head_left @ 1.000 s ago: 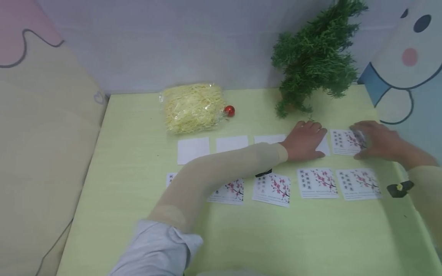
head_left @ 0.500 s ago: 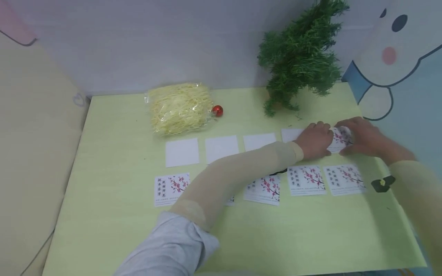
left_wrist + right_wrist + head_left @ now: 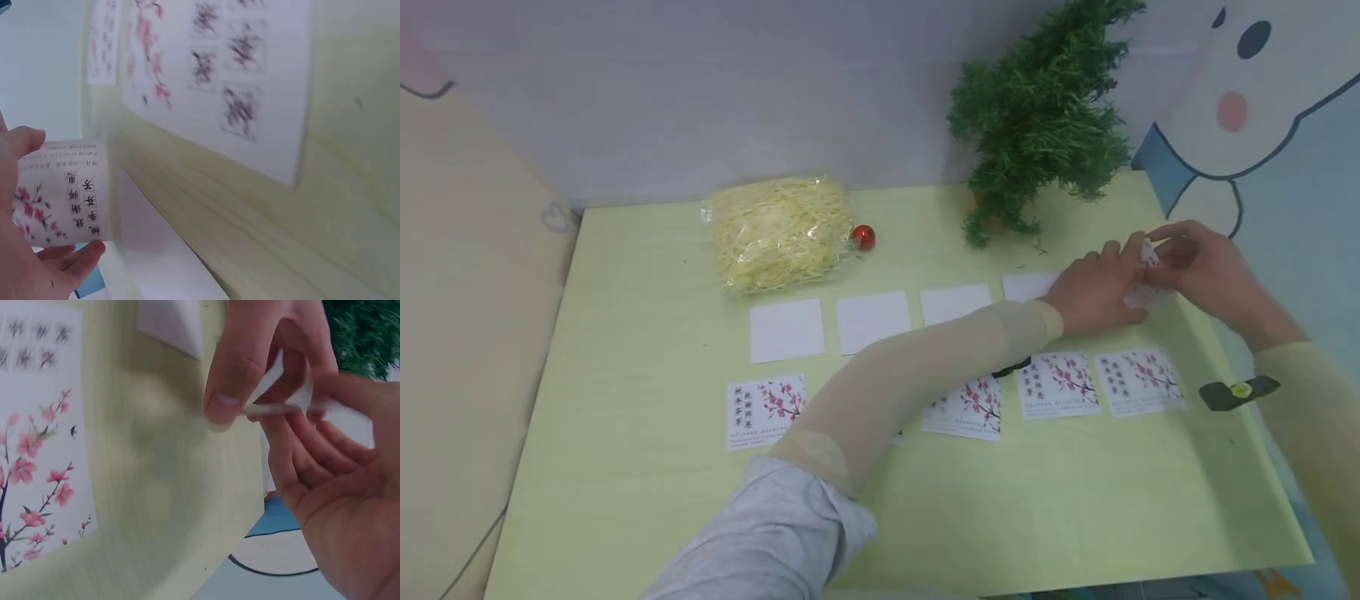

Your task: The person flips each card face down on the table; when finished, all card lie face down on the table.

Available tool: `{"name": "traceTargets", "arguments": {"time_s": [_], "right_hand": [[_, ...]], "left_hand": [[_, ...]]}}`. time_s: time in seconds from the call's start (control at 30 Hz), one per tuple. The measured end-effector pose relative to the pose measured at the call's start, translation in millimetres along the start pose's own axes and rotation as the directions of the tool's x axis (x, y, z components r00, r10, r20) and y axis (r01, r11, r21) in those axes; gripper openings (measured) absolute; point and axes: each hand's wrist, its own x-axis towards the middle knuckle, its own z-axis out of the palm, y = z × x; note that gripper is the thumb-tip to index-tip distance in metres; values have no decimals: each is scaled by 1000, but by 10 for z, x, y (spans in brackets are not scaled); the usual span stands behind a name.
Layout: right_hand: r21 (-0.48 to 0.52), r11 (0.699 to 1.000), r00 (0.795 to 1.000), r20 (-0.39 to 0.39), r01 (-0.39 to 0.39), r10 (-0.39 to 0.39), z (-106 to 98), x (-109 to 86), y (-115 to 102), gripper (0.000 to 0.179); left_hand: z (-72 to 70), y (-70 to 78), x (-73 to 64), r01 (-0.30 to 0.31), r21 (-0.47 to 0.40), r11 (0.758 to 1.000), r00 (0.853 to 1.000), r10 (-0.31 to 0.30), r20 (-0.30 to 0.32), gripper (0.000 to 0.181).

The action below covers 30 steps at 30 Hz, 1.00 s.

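Note:
At the table's far right, both hands meet on one lifted card (image 3: 84,187) printed with pink blossoms and dark Chinese characters. My left hand (image 3: 1097,287) holds it by opposite edges between thumb and fingers. Opposite it, my right hand (image 3: 1206,267) pinches the card with thumb and curled fingers. The right wrist view catches the card nearly edge-on, between the left thumb (image 3: 228,406) and the right hand. In the head view the fingers hide much of it. Below the hands lies a printed card (image 3: 1141,382) in the near row.
Several white blank-side cards (image 3: 787,331) form the back row; several printed cards (image 3: 766,412) lie in front, partly covered by the left arm. Behind stand a bag of yellow shreds (image 3: 781,233), a red ball (image 3: 863,237) and a green plant (image 3: 1037,125) on the table (image 3: 625,500).
The far-right back-row card, flat with its print up a second ago, is now raised and tilted between both hands. The left hand has come over to it, and the head view has shifted rightward.

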Motion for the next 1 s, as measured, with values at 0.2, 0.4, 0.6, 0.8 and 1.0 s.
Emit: {"name": "traceTargets", "arguments": {"time_s": [0.2, 0.4, 0.6, 0.8, 1.0], "right_hand": [[154, 984, 984, 138, 91, -113, -91, -136, 180, 55], [-56, 995, 952, 300, 87, -66, 114, -133, 238, 101], [-111, 986, 961, 261, 128, -96, 200, -78, 295, 88], [-194, 967, 969, 215, 165, -122, 177, -25, 390, 84], [-243, 946, 961, 228, 214, -158, 186, 14, 437, 74]], "left_hand": [[-29, 4, 8, 69, -260, 963, 997, -75, -15, 93], [45, 12, -7, 135, -153, 979, 990, -141, -26, 101], [123, -18, 7, 156, -26, 987, 986, -157, -48, 115], [68, -78, -26, 123, 79, 989, 992, -123, -8, 114], [61, -187, -65, 8, 247, 969, 993, -37, 114, 69]]}}
